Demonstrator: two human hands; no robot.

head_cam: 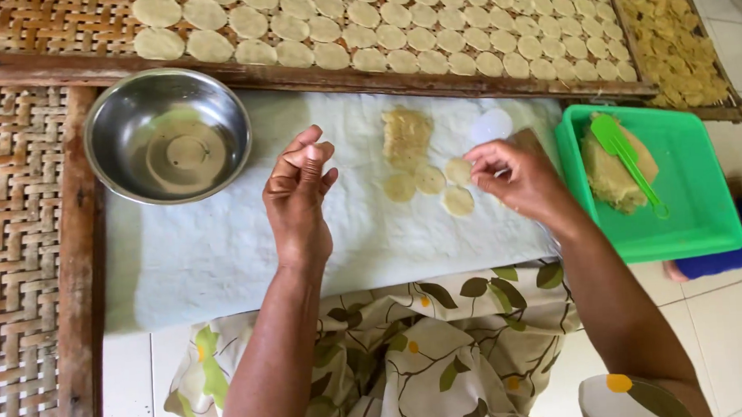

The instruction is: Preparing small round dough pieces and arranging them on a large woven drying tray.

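Head view, woven bamboo mat (14, 249) at left edge, round steel bowl (168, 136) on pale cloth (223, 257), left hand (298, 195) fingers pinched, empty, small flat dough discs (428, 181) mid-cloth, right hand (515, 175) fingertips pinching one disc, green plastic tray (688, 211) at right edge, white floor tiles below.

Bright, soft daylight, even across frame. Shadows faint: slight one under left hand (298, 195) on white cloth (223, 248). Steel bowl (168, 136) shows mild sheen and greenish reflection, no harsh glare. Floor tiles (739, 317) near washed out at right. Slight overall softness, compression smear on cloth. Wide-lens bending of tray rail (298, 74) near edges.
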